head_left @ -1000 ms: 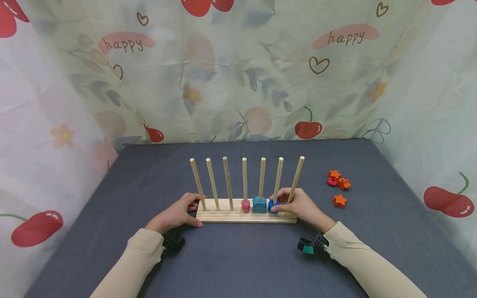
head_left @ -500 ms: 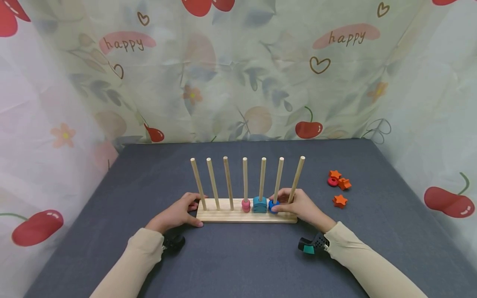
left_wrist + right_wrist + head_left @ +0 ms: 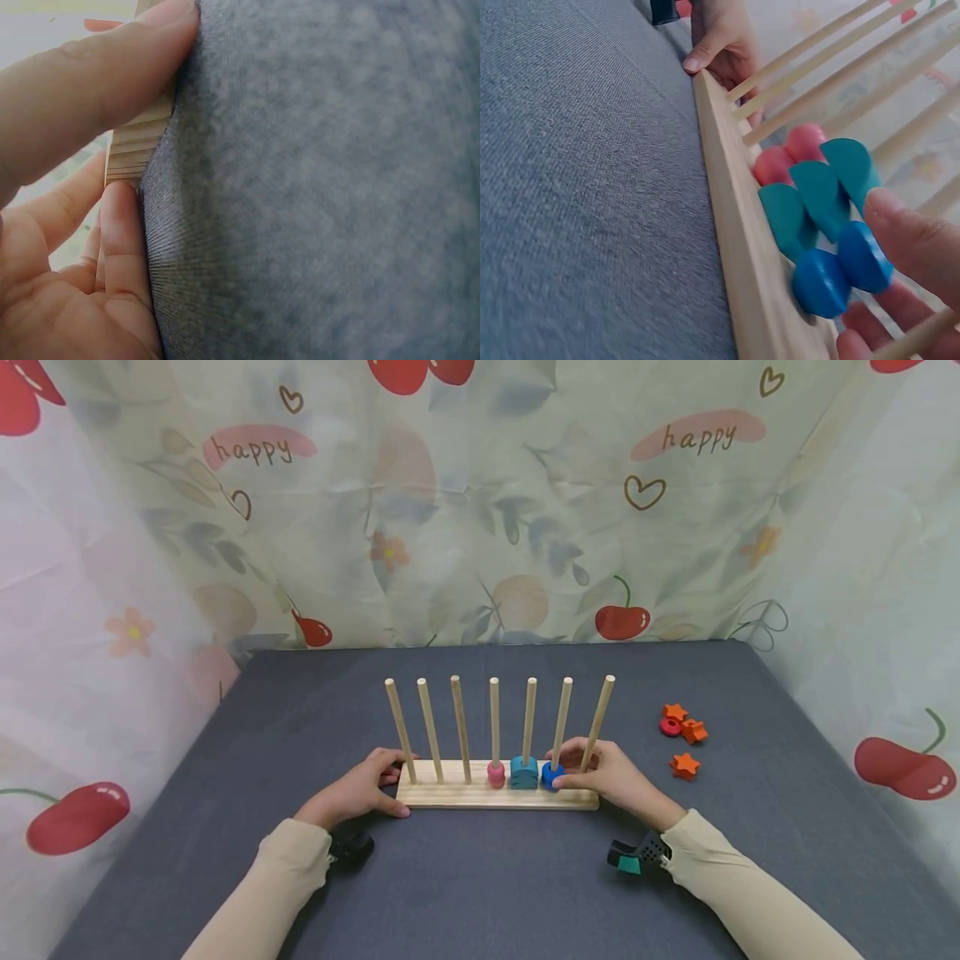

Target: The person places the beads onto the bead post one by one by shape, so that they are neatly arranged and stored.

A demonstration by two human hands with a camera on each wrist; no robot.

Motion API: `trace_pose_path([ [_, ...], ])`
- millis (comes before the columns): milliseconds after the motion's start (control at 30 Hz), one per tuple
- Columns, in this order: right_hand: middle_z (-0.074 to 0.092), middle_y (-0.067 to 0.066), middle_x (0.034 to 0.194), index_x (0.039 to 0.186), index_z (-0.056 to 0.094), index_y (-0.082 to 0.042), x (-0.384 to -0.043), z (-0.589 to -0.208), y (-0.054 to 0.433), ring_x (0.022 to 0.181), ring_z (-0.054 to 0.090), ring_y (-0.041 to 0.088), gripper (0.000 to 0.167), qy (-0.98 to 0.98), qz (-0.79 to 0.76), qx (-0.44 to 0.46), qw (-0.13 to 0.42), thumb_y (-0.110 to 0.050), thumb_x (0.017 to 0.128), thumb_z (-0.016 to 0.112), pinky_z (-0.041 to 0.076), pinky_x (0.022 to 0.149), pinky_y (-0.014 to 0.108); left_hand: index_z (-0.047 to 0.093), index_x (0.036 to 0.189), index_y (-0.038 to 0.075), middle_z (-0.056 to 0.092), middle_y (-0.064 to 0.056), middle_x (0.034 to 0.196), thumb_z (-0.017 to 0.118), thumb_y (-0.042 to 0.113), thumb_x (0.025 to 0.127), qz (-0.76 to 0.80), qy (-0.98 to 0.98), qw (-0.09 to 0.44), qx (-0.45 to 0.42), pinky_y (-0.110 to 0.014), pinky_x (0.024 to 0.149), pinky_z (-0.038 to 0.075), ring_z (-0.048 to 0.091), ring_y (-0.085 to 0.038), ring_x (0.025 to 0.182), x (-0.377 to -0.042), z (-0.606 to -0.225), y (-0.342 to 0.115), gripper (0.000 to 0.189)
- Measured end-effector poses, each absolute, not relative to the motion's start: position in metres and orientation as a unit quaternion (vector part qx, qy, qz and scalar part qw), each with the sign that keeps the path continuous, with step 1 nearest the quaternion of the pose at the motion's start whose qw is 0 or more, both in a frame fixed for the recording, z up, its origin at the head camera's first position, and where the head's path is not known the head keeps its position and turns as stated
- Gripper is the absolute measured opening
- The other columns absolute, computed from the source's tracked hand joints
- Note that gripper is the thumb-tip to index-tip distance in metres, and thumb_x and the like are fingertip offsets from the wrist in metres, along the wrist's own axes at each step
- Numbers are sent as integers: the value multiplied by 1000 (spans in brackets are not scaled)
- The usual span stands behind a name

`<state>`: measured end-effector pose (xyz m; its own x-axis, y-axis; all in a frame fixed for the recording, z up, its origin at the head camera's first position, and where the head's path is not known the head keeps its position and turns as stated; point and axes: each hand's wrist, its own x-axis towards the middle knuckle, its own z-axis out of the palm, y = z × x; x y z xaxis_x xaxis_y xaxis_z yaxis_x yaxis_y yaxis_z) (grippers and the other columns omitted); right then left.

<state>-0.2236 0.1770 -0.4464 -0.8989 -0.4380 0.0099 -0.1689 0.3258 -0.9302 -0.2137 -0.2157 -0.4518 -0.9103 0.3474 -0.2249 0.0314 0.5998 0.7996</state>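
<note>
- While our left hand (image 3: pixel 356 792) grips the left end of the wooden board (image 3: pixel 450 798), its thumb lies at the near corner, its fingers behind.
- Our right hand (image 3: pixel 611 777) bends around the blue beads (image 3: pixel 551 773) on the second peg (image 3: pixel 562 718) from the right, thumb in front, fingers behind; we cannot tell whether they pinch.
- Just beside them, we see teal pieces (image 3: pixel 523 773).

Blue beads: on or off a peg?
On: in the head view, the second peg from the right runs down into the blue beads.
</note>
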Motion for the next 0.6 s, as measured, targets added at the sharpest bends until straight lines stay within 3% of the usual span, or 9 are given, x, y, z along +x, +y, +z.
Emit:
trace_pose_path([
  [300, 57, 19, 133, 128, 57, -4, -221, -410, 218, 122, 55, 37, 54, 840, -513, -159, 75, -18, 81, 78, 47, 98, 45, 50, 137, 8, 40, -16, 126, 88, 15, 69, 434, 875, 178, 121, -51, 104, 36, 44, -31, 118, -214, -453, -217, 78],
  [467, 52, 16, 140, 137, 52, -8, -222, -389, 248, 127, 51, 35, 64, 871, -479, -104, 43, -35, 84, 75, 48, 98, 41, 50, 137, 8, 41, -15, 126, 88, 15, 69, 431, 877, 179, 113, -52, 105, 36, 44, -31, 119, -213, -450, -216, 78],
  [600, 43, 17, 148, 146, 42, -9, -224, -384, 264, 135, 42, 38, 76, 882, -464, -58, 52, -46, 86, 69, 41, 103, 49, 50, 136, 8, 41, -15, 126, 88, 14, 69, 435, 875, 181, 111, -52, 105, 35, 43, -31, 119, -213, -450, -215, 77],
])
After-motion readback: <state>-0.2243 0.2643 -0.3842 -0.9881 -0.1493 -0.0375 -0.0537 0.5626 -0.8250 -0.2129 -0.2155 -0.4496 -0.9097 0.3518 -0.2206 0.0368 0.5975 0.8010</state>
